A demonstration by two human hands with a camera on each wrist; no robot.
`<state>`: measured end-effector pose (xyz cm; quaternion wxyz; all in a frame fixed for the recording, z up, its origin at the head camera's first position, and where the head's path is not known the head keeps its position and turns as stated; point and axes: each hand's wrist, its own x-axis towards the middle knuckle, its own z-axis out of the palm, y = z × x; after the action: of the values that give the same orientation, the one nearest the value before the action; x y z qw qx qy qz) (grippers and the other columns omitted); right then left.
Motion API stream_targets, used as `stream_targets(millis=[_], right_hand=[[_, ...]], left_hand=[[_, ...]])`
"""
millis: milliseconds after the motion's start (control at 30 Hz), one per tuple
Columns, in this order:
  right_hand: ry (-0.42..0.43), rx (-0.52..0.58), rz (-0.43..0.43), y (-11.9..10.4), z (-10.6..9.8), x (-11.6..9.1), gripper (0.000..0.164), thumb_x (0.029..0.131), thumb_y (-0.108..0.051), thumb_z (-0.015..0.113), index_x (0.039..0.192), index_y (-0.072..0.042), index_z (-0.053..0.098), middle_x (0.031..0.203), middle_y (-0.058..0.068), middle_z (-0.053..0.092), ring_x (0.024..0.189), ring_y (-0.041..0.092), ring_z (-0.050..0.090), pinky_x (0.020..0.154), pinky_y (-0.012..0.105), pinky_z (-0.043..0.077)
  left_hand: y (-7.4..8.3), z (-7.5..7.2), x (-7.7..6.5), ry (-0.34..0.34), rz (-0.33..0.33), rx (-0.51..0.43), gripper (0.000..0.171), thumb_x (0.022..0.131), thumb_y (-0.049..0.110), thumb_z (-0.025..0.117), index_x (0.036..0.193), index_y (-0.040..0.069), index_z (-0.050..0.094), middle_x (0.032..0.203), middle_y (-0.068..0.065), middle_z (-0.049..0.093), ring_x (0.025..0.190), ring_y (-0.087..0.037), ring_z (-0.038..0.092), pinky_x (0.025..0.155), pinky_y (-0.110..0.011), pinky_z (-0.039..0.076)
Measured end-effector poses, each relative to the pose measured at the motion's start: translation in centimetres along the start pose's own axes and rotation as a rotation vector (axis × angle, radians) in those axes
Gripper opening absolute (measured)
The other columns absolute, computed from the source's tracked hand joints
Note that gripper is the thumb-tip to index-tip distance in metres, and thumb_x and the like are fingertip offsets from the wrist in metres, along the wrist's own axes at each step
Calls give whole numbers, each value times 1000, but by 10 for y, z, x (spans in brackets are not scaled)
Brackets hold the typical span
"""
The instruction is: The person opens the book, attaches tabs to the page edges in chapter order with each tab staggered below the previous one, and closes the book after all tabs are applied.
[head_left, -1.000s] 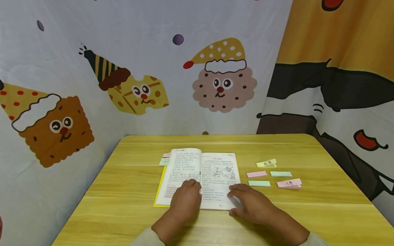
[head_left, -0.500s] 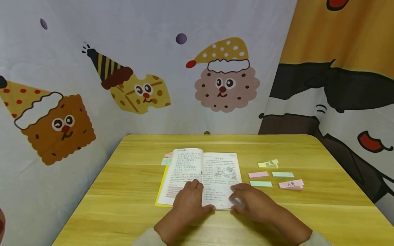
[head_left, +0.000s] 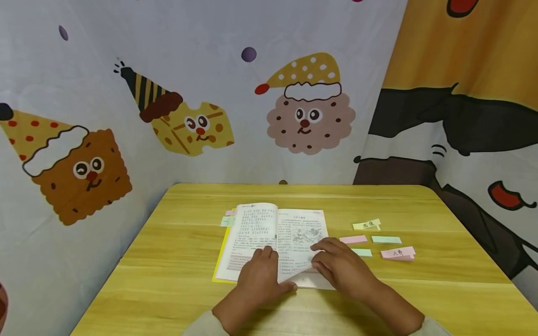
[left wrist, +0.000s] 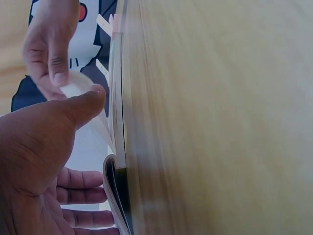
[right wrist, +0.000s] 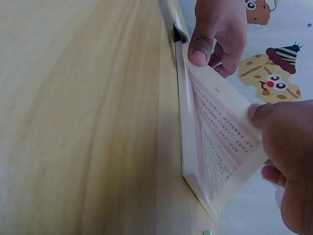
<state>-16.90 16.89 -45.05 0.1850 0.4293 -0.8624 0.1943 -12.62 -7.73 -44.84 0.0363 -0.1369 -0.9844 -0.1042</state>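
Observation:
An open book (head_left: 256,224) with printed pages and a yellow cover lies on the table. My left hand (head_left: 257,275) rests on the left page beside the spine, thumb stretched over the bottom edge of the right side. With thumb and fingers my right hand (head_left: 346,270) pinches the lower outer corner of the right-hand page (right wrist: 225,132). That page is lifted and bent, and print on its underside shows in the right wrist view. In the left wrist view the left thumb (left wrist: 85,105) lies against the raised page's lower edge.
Right of the book lie a yellow note strip (head_left: 365,225) with writing, a plain pink strip (head_left: 353,239), green strips (head_left: 386,240) and a written pink strip (head_left: 398,253). Pink and green tabs (head_left: 227,221) stick out at the book's left. A cartoon-printed cloth (head_left: 201,168) hangs behind the table (head_left: 168,261).
My right hand has taken the right page's lower corner and raised it off the pages below. The left thumb has stretched out to the right along the book's bottom edge.

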Motion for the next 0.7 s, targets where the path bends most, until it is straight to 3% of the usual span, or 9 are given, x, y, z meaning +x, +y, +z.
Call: stream_targets(millis=[200,300,400,467,567,700], right_hand=[[91,-17,-39,-6,-3,6,13,85,-18,84,94,-21,76,124,1,66,123,23,55,108,34,38],[132,-25,-54,-9,-4,7,13,92,-26,77,102,-18,77,131,3,65,127,28,54,111,34,36],[170,-42,-32,-10,-4,7,33,103,-40,61,119,-13,73,139,7,60,131,32,52,111,36,37],[178,-44,9,-9,-4,6,46,105,-46,53,132,-11,66,142,8,57,132,31,51,108,38,41],[155,-34,90,-8,-4,2,53,99,-40,68,140,-9,58,141,8,56,131,28,51,102,42,47],[51,-28,180,-5,0,-5,60,84,-26,86,136,-12,60,136,5,59,128,26,54,96,45,53]], left_hand=[[1,0,0,11,-7,-5,74,81,66,75,111,0,65,101,-5,57,97,-25,56,70,-37,55],[1,1,1,12,-26,-8,70,86,64,72,112,-1,66,104,-7,60,99,-26,57,72,-39,56],[0,2,2,23,-54,-27,64,90,59,70,112,-1,65,105,-10,63,99,-26,60,73,-41,56],[0,2,3,44,-79,-60,60,92,55,70,114,0,64,103,-11,65,96,-27,62,70,-42,56],[0,3,5,80,-113,-124,56,93,50,72,119,2,60,96,-13,67,87,-28,65,63,-43,55],[0,3,6,105,-152,-159,62,93,47,72,129,1,51,88,-16,66,77,-29,66,54,-42,52]])
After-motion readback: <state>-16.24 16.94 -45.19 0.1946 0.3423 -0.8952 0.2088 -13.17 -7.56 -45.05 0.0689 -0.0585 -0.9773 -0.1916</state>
